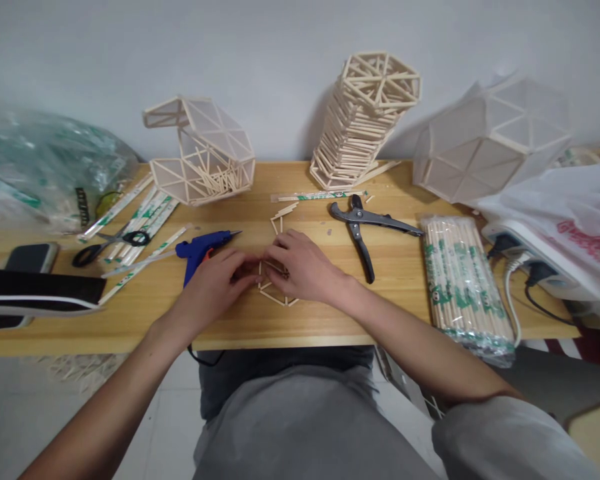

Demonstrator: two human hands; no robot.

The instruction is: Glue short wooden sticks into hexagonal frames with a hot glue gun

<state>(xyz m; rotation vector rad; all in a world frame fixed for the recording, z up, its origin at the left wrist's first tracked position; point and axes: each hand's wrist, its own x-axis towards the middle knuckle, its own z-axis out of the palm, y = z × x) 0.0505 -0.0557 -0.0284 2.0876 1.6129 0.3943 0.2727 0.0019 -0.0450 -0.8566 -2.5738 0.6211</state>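
Note:
A small frame of thin wooden sticks (pixel 287 301) lies flat near the table's front edge, partly hidden by my hands. My left hand (pixel 225 273) is at its left side, fingers bent together around a stick of the frame. From the right, my right hand (pixel 300 265) reaches over the frame with its fingers curled down on the sticks. Just behind, a few loose short sticks (pixel 286 211) lie on the wood. The blue glue gun (pixel 197 251) rests beside my left hand, its nozzle pointing right. Black-handled cutters (pixel 361 223) lie open to the right.
On the table (pixel 260 333) stand a tall stick tower (pixel 355 127), an open stick shape (pixel 203 153) and a covered one (pixel 490 140). Wrapped sticks (pixel 463 280) and a power strip (pixel 545 257) are right; scissors (pixel 111 245), phones (pixel 33 257) and a plastic bag (pixel 45 173) left.

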